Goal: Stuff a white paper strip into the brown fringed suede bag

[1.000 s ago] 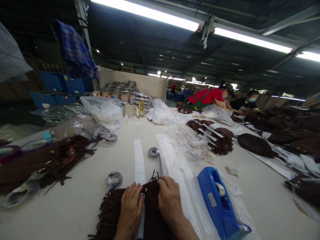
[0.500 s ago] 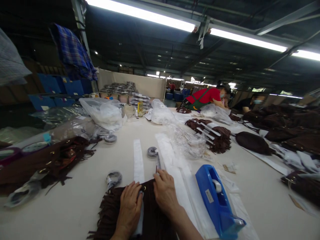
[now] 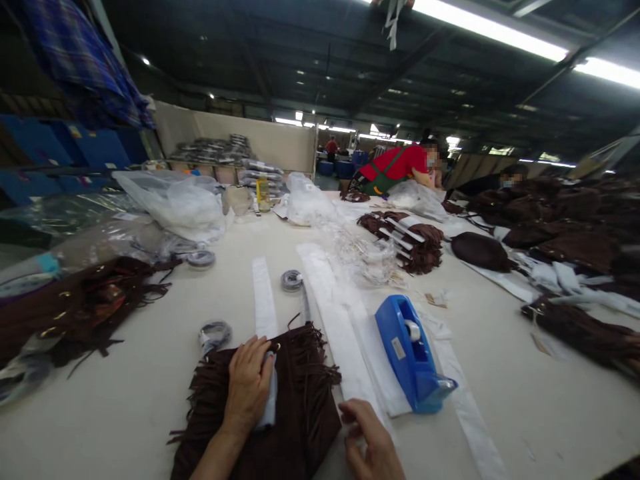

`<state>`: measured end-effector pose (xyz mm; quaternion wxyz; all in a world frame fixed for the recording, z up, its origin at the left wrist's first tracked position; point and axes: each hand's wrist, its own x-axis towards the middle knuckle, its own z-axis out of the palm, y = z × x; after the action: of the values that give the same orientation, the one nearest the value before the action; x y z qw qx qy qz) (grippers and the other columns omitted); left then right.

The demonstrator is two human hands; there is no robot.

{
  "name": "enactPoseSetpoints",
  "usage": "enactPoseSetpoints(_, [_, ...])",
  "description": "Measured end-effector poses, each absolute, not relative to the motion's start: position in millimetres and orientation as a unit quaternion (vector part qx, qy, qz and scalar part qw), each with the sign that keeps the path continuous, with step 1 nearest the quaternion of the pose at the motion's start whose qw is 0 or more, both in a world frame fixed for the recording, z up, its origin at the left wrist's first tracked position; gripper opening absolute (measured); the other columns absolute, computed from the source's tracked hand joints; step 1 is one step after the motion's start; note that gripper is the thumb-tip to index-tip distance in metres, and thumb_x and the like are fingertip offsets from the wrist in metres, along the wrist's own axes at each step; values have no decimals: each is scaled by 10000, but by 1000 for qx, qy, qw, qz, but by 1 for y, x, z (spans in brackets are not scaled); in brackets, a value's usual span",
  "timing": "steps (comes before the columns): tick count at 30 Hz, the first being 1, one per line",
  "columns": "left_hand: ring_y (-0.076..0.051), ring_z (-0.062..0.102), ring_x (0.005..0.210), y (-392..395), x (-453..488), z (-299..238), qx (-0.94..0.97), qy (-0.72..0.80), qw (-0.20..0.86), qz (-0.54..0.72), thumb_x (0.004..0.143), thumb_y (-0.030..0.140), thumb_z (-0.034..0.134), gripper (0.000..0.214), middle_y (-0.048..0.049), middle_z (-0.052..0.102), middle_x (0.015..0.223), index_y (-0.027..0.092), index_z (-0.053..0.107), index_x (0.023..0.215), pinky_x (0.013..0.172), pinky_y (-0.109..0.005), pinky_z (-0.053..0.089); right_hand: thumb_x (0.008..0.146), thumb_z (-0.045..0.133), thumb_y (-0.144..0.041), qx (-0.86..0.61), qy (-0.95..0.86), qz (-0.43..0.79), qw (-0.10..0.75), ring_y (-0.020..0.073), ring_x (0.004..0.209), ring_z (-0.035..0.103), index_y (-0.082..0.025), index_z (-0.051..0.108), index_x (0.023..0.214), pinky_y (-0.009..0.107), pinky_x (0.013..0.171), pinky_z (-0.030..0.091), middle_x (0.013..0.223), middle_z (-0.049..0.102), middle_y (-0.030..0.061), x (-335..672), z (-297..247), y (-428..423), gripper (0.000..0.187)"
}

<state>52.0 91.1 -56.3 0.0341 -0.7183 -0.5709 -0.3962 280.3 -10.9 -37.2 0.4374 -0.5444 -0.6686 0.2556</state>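
A brown fringed suede bag [image 3: 295, 400] lies flat on the white table [image 3: 150, 400] at the near edge. My left hand [image 3: 247, 383] presses down on the bag's upper left part, over a white strip [image 3: 270, 400] that runs under my fingers. My right hand [image 3: 373, 443] is off the bag, at its lower right edge, fingers loosely curled on a white paper strip [image 3: 345, 340]; I cannot tell whether it grips it. A blue tape dispenser [image 3: 407, 353] stands just right of the bag.
Rolls of grey tape [image 3: 215, 332], [image 3: 291, 280] and another white strip [image 3: 263, 297] lie beyond the bag. Brown fringed bags are piled at the left [image 3: 75, 307] and right [image 3: 575, 327]. Plastic bags [image 3: 175, 203] crowd the far left. A person in red [image 3: 400, 167] works at the far end.
My right hand has come off the top of the bag and drawn back to its lower right edge. The view has tilted down, so more of the bag shows. The left hand stays put.
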Motion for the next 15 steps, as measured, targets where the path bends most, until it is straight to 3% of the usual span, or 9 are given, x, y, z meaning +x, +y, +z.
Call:
enactPoseSetpoints(3, [-283,543,1077,96,48,-56,-718,-569,35,-399,869,335,356,337,-118,647,1064,161,605,1016,943,-528,396,660,419,-143,-541,-618,318,474,165,797,591,-187,532,1041,263,673,493,939,589,60,265,-56,-21,400])
enactPoseSetpoints(9, [-258,575,1043,85,40,-35,-748,-541,39,-382,855,409,385,353,-98,657,1029,170,601,998,921,-440,461,625,468,-142,-592,-501,360,519,136,616,505,-197,505,747,227,542,417,688,522,-15,249,-51,1,139])
enactPoseSetpoints(12, [-232,553,1092,54,38,-29,-815,-466,48,-340,837,439,417,395,-52,621,1148,241,537,1158,900,-365,477,597,491,-162,-597,-475,376,527,121,569,449,-202,468,671,214,510,365,621,473,-42,247,-43,5,88])
enactPoseSetpoints(15, [-214,591,1031,23,32,-32,-893,-343,151,-250,824,456,418,545,-28,625,1166,281,375,1338,769,-308,510,579,506,-188,-601,-451,410,517,111,541,395,-207,428,625,212,498,316,571,425,-61,245,-36,5,92])
